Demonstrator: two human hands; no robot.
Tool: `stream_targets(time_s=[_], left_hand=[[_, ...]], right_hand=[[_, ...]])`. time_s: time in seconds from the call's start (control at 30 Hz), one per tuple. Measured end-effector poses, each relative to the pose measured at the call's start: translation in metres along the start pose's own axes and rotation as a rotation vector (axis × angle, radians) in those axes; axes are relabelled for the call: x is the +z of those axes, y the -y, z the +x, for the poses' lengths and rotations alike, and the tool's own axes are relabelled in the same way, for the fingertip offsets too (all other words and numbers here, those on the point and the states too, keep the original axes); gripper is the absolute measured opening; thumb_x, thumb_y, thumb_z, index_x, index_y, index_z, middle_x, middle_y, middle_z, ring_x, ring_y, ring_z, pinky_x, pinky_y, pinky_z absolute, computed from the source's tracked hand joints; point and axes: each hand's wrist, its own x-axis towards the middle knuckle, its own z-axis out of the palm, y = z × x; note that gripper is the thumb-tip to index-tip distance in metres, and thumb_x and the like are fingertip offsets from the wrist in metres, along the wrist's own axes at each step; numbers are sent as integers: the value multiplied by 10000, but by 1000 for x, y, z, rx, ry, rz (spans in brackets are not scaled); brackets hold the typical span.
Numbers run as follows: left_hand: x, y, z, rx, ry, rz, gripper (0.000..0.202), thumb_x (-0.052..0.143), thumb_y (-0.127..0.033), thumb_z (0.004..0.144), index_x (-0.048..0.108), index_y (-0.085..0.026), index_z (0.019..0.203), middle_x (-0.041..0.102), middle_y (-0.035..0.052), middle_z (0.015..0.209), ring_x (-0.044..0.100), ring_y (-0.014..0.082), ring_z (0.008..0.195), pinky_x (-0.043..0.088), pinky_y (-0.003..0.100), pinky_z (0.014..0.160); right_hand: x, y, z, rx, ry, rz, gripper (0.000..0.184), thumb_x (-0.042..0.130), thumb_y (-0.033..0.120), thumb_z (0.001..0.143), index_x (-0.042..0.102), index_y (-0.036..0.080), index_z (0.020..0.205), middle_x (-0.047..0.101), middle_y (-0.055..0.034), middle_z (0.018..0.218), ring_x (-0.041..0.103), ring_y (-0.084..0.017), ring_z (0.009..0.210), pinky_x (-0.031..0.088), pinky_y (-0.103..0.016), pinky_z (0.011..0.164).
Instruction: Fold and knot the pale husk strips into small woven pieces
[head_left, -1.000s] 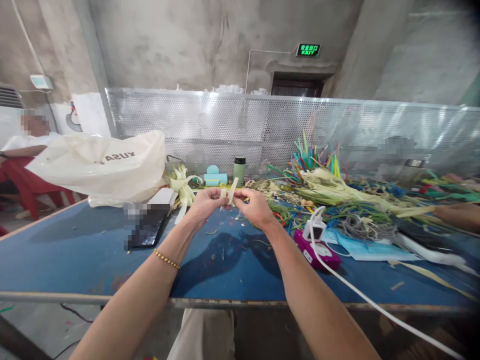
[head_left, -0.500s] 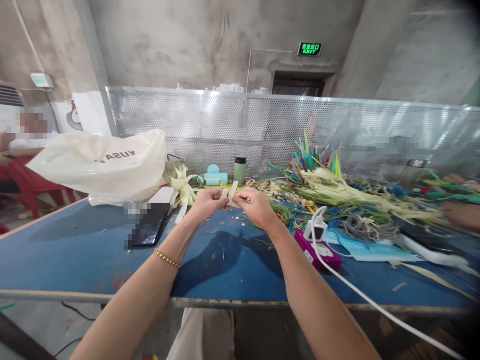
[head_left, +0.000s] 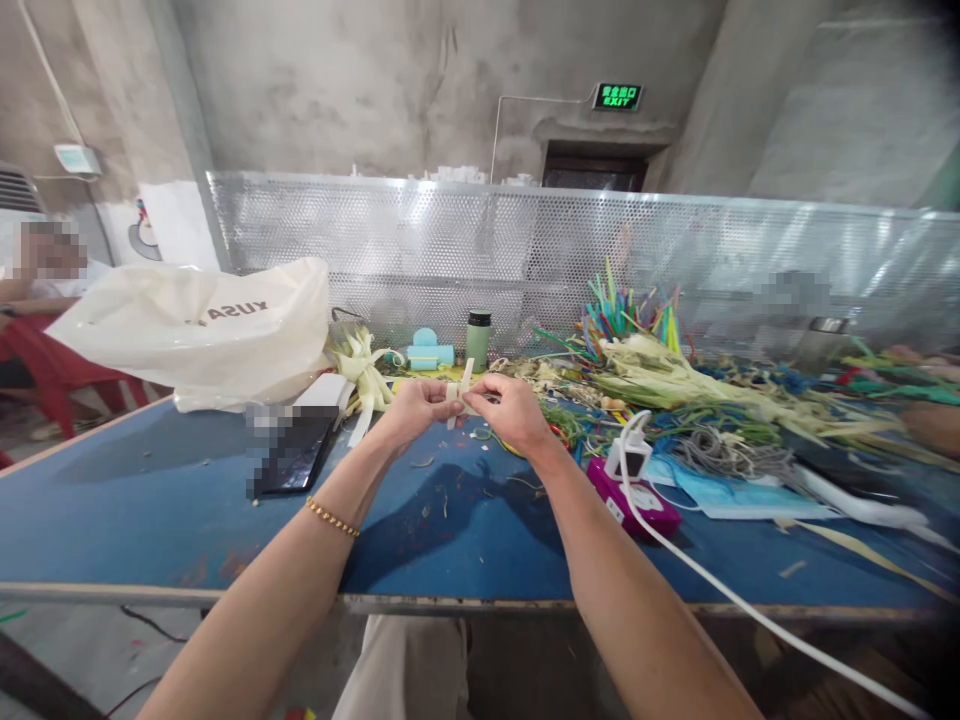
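Note:
My left hand, with a gold bead bracelet on its wrist, pinches pale flat leaf strips between thumb and fingers. From the other side my right hand pinches the same piece, its fingertips close to my left thumb. One strip stands up between the hands and crosses another lying sideways. Both hands are above the blue table. How the strips are joined is partly hidden by my fingers. Behind the hands stands a green bottle with a black lid.
To the left are a white bag and a black tablet. At right, a purple power socket with a white cable, grey cords and a bundle of pale leaves. A metal mesh screen rises behind.
My right fingertips have come closer to the left ones. The strips, spread apart at a slant before, now cross with one nearly upright.

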Motion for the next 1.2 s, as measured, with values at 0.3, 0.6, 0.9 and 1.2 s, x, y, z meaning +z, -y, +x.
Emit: stream_targets(time_s=[0.3,0.6,0.9,1.2], left_hand=[[-2,5,2,-40,-152,64,72,688,-203,657,686,-132,647,659,47,566,543,124,514,373,248,544],[-7,8,5,-80,-223,150,84,627,-162,623,658,-138,549,618,36,502,490,116,464,308,251,497],[-8,5,3,-110,-108,-69,150,749,-227,599,667,-106,632,632,40,592,550,117,523,340,252,541],[-5,4,1,-120,-65,-87,180,779,-239,631,683,-97,688,653,45,628,552,99,522,345,238,539]], right_hand=[[-1,-7,1,-47,-1,-111,156,638,256,820,714,177,710,712,-47,753,618,-160,701,420,-261,666],[-15,0,1,66,94,113,209,562,217,809,732,138,900,680,-43,669,598,-150,606,445,-272,592],[-25,18,-8,143,360,679,369,742,322,746,687,164,1074,708,-84,1008,657,-171,907,518,-321,837],[-18,15,-3,41,113,537,235,680,397,810,744,172,832,634,-53,910,523,-85,622,458,-249,557]])
